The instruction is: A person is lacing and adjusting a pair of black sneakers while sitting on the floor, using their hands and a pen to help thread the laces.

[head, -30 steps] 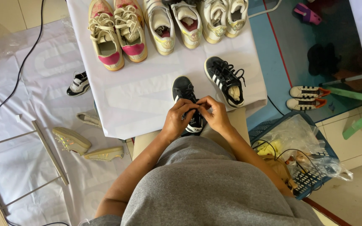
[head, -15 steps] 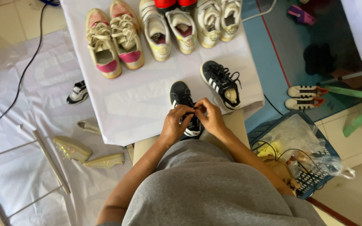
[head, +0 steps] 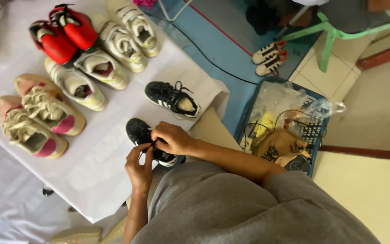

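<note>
Both hands are working at the near edge of the white table (head: 91,167); the left hand (head: 140,168) and right hand (head: 173,138) are pinching the laces of a black shoe (head: 146,139), fingers narrow around them; its twin black shoe (head: 172,98) is lying just beyond, near the table's right corner; bare cloth is stretching open to the left; pink shoes (head: 37,119), cream shoes (head: 86,77) and red shoes (head: 64,38) are crowding the far side; a blue crate (head: 314,135) is sitting on the floor to the right.
</note>
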